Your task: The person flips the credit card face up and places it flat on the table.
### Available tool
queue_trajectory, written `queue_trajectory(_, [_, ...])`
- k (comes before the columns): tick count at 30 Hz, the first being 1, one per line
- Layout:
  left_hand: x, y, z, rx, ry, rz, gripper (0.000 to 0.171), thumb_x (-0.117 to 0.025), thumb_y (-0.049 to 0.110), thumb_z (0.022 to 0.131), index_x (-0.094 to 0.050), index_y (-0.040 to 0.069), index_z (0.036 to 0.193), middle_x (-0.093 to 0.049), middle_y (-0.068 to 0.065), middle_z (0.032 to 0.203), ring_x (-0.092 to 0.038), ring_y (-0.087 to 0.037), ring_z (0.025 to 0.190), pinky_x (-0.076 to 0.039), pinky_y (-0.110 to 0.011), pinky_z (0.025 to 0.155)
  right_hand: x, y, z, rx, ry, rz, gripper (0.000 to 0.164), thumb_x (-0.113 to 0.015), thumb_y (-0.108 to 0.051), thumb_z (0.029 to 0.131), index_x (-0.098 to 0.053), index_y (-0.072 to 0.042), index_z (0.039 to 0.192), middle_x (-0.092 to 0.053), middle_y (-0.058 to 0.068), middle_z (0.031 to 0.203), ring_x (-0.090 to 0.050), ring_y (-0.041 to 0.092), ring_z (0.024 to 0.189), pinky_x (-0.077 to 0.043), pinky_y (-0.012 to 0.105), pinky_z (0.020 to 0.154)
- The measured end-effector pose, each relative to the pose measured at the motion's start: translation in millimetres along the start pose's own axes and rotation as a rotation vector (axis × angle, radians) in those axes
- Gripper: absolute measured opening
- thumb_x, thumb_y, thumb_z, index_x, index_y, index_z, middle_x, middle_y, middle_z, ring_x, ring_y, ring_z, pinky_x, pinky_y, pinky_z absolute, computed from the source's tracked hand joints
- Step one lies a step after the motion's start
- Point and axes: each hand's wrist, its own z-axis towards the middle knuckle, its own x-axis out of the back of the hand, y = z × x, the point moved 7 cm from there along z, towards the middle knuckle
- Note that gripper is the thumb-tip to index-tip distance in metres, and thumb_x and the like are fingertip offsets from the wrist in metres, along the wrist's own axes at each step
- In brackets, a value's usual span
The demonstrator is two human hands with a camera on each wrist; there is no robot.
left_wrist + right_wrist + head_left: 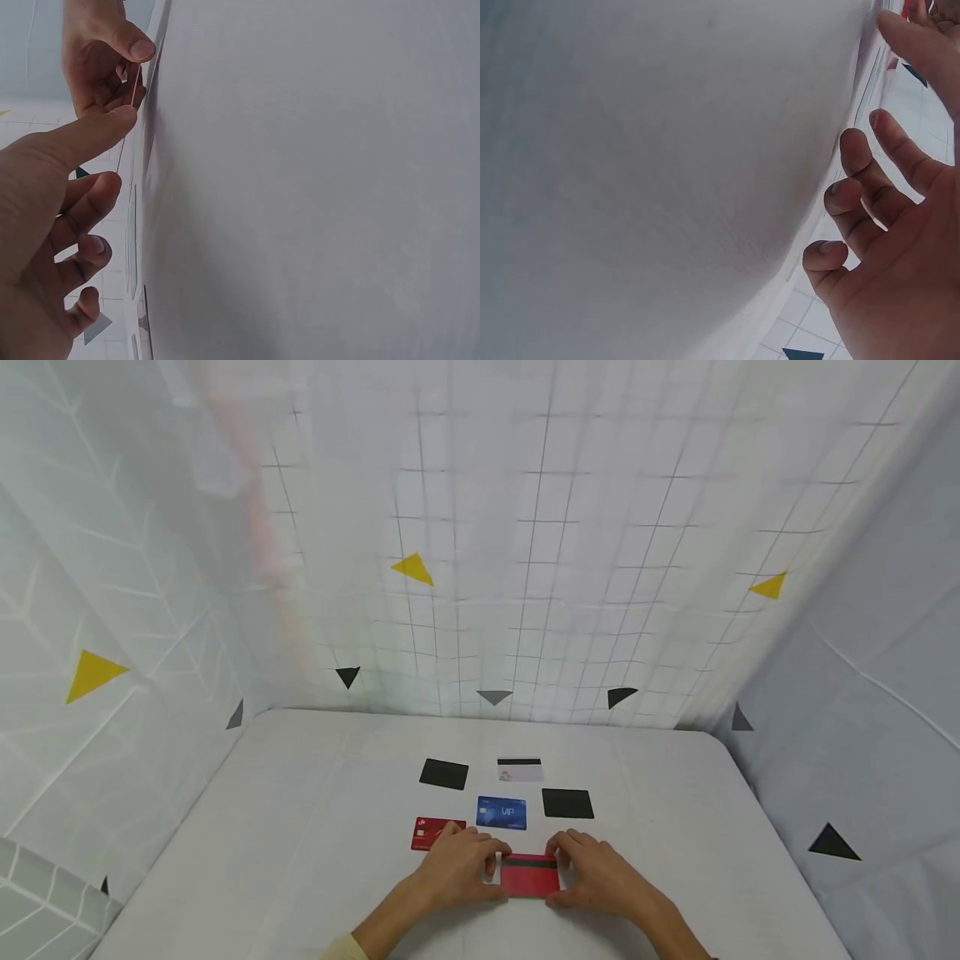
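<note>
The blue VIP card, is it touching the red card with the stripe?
Apart. The head view shows a strip of bare white table between the blue VIP card and the striped red card.

The left hand [459,864] hides the lower right of the red chip card [425,831]; fingers [492,892] cover near corners of the striped red card [530,880]. Print on the white card [521,772] is too small to read. The head view's bottom edge crops the desk [300,860].
</note>
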Motion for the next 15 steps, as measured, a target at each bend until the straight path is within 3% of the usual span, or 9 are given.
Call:
queue_trajectory(8, [6.3,-4.2,-3.4,0.014,0.004,0.004,0.057,-0.082,0.06,0.073,-0.07,0.031,0.121,-0.049,0.023,0.066,-0.053,-0.001,0.081,-0.041,-0.04,0.086,7.1,-4.8,-1.3,0.06,0.071,0.015,0.057,-0.085,-0.054,0.069,-0.062,-0.025,0.112,-0.053,-0.016,0.092,-0.047,0.008,0.089,-0.041,0.039,0.076])
queue_trajectory(15, [8.2,-7.2,-5.1,0.023,0.011,0.005,0.057,-0.083,0.058,0.072,-0.071,0.03,0.12,-0.048,0.023,0.064,-0.053,-0.002,0.082,-0.042,-0.04,0.086,7.7,-3.4,1.7,0.019,0.053,0.096,0.061,-0.087,-0.051,0.069,-0.061,-0.024,0.117,-0.055,-0.015,0.097,-0.049,0.01,0.091,-0.045,0.043,0.082])
